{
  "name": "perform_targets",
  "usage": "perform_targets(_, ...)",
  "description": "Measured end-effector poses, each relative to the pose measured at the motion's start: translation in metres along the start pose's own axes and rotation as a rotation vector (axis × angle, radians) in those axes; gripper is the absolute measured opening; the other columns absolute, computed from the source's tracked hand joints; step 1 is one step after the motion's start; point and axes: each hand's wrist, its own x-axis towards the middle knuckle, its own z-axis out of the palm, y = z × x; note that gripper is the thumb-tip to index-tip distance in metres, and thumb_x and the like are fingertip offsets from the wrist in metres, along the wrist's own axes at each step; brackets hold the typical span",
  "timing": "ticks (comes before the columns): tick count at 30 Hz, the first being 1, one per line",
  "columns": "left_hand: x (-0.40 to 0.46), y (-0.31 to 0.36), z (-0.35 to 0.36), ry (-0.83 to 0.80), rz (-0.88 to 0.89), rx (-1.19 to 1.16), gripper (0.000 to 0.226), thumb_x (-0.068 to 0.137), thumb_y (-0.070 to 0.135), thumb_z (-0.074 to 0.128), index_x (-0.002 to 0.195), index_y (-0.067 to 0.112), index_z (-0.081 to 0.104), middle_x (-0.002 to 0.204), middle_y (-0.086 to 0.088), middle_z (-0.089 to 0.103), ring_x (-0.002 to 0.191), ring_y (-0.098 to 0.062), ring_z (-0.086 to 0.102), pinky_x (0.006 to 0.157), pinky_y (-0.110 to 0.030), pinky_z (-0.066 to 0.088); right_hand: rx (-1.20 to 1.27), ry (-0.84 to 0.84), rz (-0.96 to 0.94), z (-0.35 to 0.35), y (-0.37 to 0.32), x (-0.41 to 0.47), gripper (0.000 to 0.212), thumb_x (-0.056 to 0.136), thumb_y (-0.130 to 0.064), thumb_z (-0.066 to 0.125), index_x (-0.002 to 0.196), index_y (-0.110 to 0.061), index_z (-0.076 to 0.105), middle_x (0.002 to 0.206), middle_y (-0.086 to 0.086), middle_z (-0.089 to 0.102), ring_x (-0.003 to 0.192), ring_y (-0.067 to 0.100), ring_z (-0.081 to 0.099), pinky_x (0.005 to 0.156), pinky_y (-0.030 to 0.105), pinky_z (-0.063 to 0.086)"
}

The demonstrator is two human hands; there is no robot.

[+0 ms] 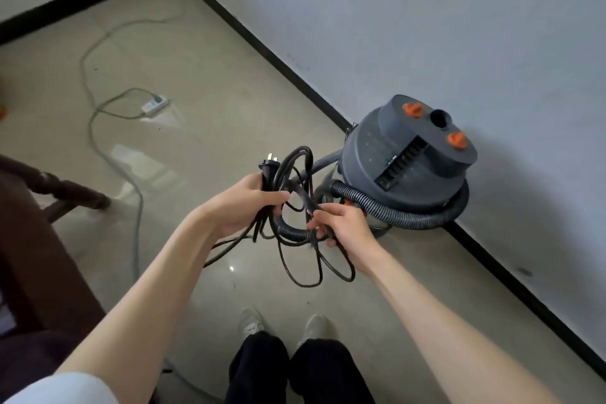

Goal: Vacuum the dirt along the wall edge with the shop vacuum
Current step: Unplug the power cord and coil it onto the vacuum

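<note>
The shop vacuum stands on the floor tight against the black baseboard of the right-hand wall, its ribbed hose looped around its base. Both hands are closed on the black power cord: the left hand grips a bundle of loops just below the plug, and the right hand pinches another strand near the hose.

The cord hangs in several crossing loops (some drooping well below the hands), so pulling the hands apart too fast could cinch a knot rather than free the coil. One loop lies close to the hose, and I judge it could snag there and tug the canister off the wall.

The white power strip lies well apart, toward the far left corner of the floor, its grey cable snaking across the tiles. Walking there with slack trailing risks a trip near the shoes, or catching the dark wooden chair leg at the left edge.
</note>
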Motion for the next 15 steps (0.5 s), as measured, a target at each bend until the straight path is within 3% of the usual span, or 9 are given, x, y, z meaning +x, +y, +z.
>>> perform_targets(2, -0.002, 0.008, 0.016, 0.053, 0.02, 0.114, 0.006, 0.092, 0.001, 0.052, 0.093, 0.007, 0.052, 0.076, -0.006, 0.05, 0.074, -0.02, 0.049, 0.085, -0.041, 0.045, -0.031, 0.016, 0.008, -0.005, -0.005, -0.005, 0.019, 0.092, -0.005, 0.056, 0.083, -0.017, 0.066, 0.068, 0.003, 0.06, 0.053, 0.009, 0.047, 0.043, 0.018, 0.031)
perform_targets(6, 0.004, 0.012, 0.04, 0.203, 0.024, 0.338, 0.01, 0.091, 0.008, 0.054, 0.1, 0.004, 0.057, 0.084, -0.009, 0.06, 0.078, -0.023, 0.055, 0.083, -0.043, 0.052, 0.06, 0.023, 0.02, -0.013, -0.009, -0.008, 0.018, 0.094, -0.005, 0.052, 0.094, -0.012, 0.068, 0.059, 0.002, 0.045, 0.055, 0.01, 0.04, 0.044, 0.019, 0.028)
perform_targets(9, 0.003, 0.013, 0.056, 0.27, 0.041, 0.36, 0.005, 0.087, 0.01, 0.059, 0.089, 0.005, 0.06, 0.069, -0.001, 0.054, 0.066, -0.017, 0.048, 0.062, -0.028, 0.041, 0.126, -0.016, 0.026, -0.014, -0.008, -0.012, 0.022, 0.094, 0.0, 0.047, 0.092, -0.008, 0.068, 0.062, 0.003, 0.042, 0.058, 0.01, 0.039, 0.047, 0.02, 0.028)
perform_targets(13, 0.003, 0.016, 0.068, 0.371, 0.025, 0.125, 0.005, 0.084, 0.005, 0.061, 0.08, 0.004, 0.063, 0.068, -0.004, 0.056, 0.064, -0.017, 0.049, 0.062, -0.027, 0.041, 0.215, -0.076, 0.046, -0.011, -0.008, -0.018, 0.028, 0.095, 0.004, 0.041, 0.09, -0.007, 0.066, 0.072, 0.007, 0.049, 0.064, 0.011, 0.041, 0.053, 0.023, 0.028)
perform_targets(15, 0.004, 0.021, 0.069, 0.368, -0.044, -0.079, 0.003, 0.086, 0.001, 0.059, 0.083, 0.001, 0.06, 0.073, -0.01, 0.055, 0.064, -0.018, 0.05, 0.053, -0.021, 0.045, 0.24, -0.111, 0.048, -0.011, -0.009, -0.02, 0.026, 0.095, 0.004, 0.04, 0.095, -0.004, 0.065, 0.081, 0.01, 0.053, 0.066, 0.011, 0.042, 0.055, 0.024, 0.028)
